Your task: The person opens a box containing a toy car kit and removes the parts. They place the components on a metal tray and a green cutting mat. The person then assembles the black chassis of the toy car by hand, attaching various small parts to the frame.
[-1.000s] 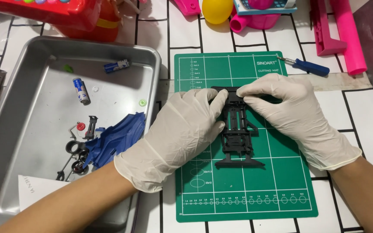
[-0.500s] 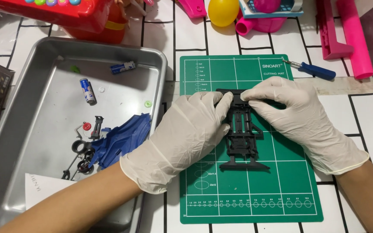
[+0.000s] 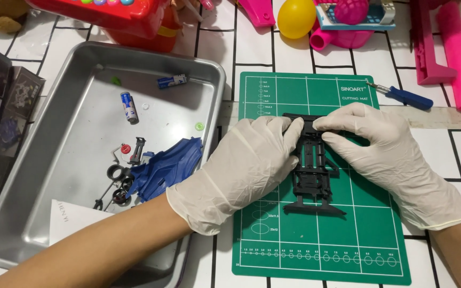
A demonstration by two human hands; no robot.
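White tiles with dark lines are covering the table point(image 3: 444, 149) under your hands. Left of your fingers, a big silver tray point(image 3: 38, 176) is holding a blue toy car shell point(image 3: 164, 168), little black wheels point(image 3: 117, 184) and two small batteries point(image 3: 150, 92). Under your fingers, a green cutting mat point(image 3: 321, 250) is lying flat. Your left hand point(image 3: 241, 170) and your right hand point(image 3: 390, 154) are wearing white gloves, and both are pinching the top end of a black toy car frame point(image 3: 313, 178) on the mat. Your fingers are clamping shut on it from each side. Just past your right fingers, a small blue screwdriver point(image 3: 404, 97) is resting. Farther up, pink toys point(image 3: 444, 48) and a yellow ball point(image 3: 296, 16) are sitting.
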